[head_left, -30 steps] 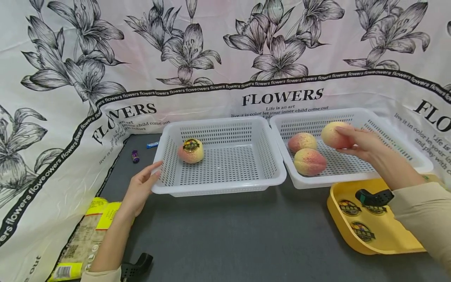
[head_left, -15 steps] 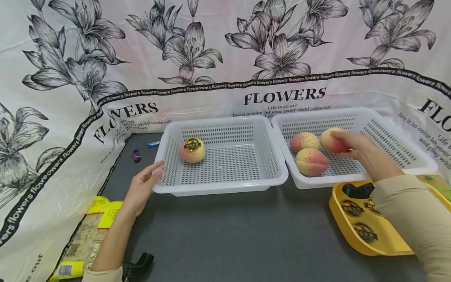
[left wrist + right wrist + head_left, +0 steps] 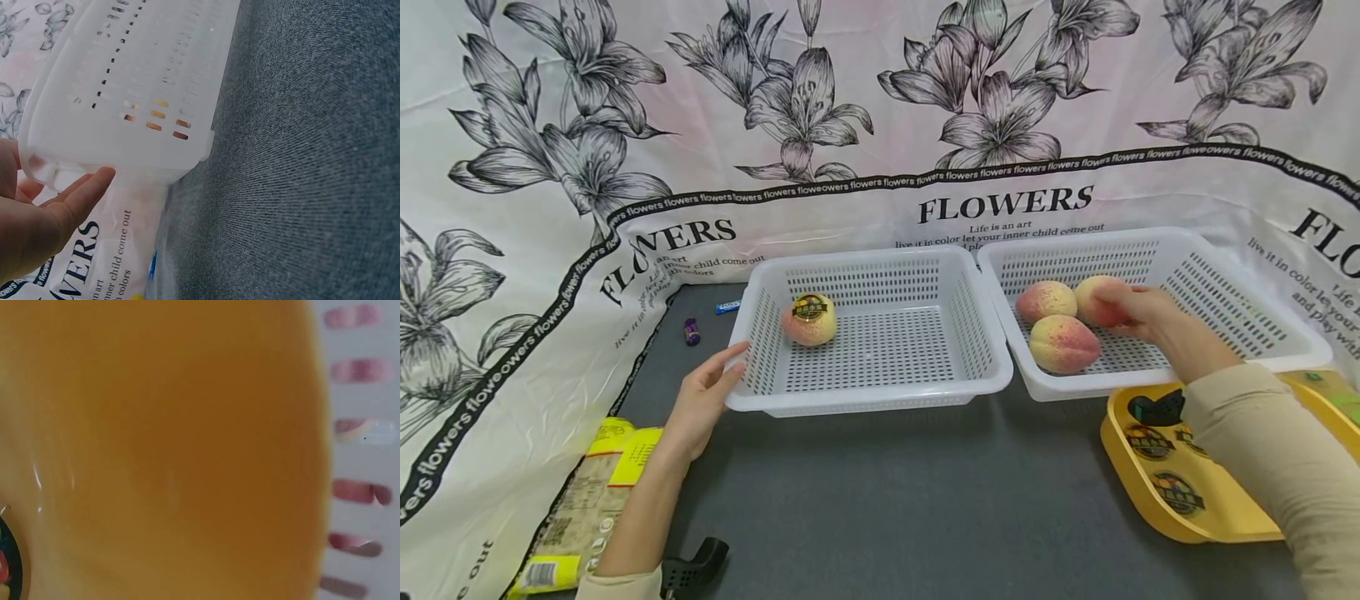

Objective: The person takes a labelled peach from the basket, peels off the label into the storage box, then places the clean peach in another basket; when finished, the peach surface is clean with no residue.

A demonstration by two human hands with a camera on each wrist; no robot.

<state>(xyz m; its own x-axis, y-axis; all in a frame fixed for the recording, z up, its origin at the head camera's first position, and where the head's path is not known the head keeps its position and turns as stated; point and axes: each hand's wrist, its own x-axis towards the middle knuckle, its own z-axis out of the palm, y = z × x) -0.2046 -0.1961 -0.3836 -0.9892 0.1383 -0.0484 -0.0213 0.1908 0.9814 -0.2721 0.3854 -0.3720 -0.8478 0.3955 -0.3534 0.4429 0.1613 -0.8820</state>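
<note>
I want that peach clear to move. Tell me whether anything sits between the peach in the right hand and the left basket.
Only basket walls. The right hand grips a pink-yellow peach low inside the right white perforated plastic basket. That basket's left wall and the adjoining wall of the left white perforated basket stand between, side by side.
</note>
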